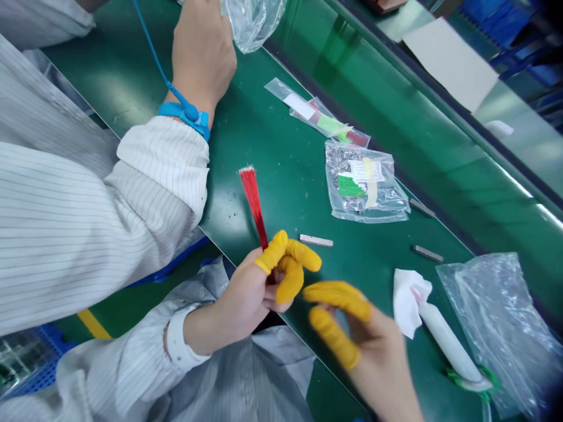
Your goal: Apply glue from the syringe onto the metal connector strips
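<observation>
A bundle of thin red wires (pixel 254 205), pale at its fanned-out tips, rises from my left hand (pixel 264 287). That hand is closed around the lower part of the bundle, and yellow finger cots cover its thumb and fingers. The bundle's lower end is hidden in the grip. Just to the right, my right hand (pixel 360 334) also wears yellow finger cots. Its thumb and fingers are curved and apart, slightly blurred, with nothing visible between them. On the green table (pixel 281 176), a small grey metal bar (pixel 315 240) lies just beyond my left hand.
A co-worker's hand (pixel 202 53) with a blue wrist strap is at the upper left, by a clear plastic bag (pixel 255 20). A bag of small metal parts (pixel 367 181), labelled packets (pixel 319 114), a white tube-shaped item (pixel 451 343) and a plastic bag (pixel 505 322) lie along the right.
</observation>
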### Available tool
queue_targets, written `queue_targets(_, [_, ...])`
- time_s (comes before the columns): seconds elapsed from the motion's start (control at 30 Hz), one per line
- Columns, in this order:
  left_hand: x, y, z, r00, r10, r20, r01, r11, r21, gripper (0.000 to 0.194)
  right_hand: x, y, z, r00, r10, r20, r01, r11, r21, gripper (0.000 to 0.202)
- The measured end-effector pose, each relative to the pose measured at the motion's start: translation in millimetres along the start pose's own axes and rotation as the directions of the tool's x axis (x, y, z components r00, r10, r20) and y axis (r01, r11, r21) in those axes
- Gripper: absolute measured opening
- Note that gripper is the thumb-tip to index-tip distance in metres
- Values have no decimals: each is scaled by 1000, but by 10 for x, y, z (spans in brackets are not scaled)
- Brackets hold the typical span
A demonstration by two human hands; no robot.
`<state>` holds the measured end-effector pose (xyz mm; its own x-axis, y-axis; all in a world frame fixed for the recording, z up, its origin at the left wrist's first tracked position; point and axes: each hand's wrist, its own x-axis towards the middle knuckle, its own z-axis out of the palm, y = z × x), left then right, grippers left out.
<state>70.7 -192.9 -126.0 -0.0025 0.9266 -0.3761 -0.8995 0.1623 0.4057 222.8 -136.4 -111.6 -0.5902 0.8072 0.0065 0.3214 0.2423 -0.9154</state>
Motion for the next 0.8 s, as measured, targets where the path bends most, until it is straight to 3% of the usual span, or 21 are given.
queue_targets(0.07, [28, -13, 83, 1000, -4, -21, 3, 1000, -31, 40, -105, -88, 68, 997, 13, 78, -17, 999, 48, 13])
queue_targets(0.33, [-4, -228, 293, 986, 67, -150, -60, 997, 50, 46, -203, -135, 137, 992, -6, -123, 16, 997, 74, 24])
queue_targets(0.5, [1, -188, 398, 986, 38, -161, -31, 999, 43, 43, -317, -78, 74, 993, -45, -112, 55, 994, 94, 13])
queue_targets(0.8, [-4, -253, 462, 985, 110, -135, -101, 992, 72, 46, -363, -40, 48, 986, 36, -162, -17, 993, 114, 9])
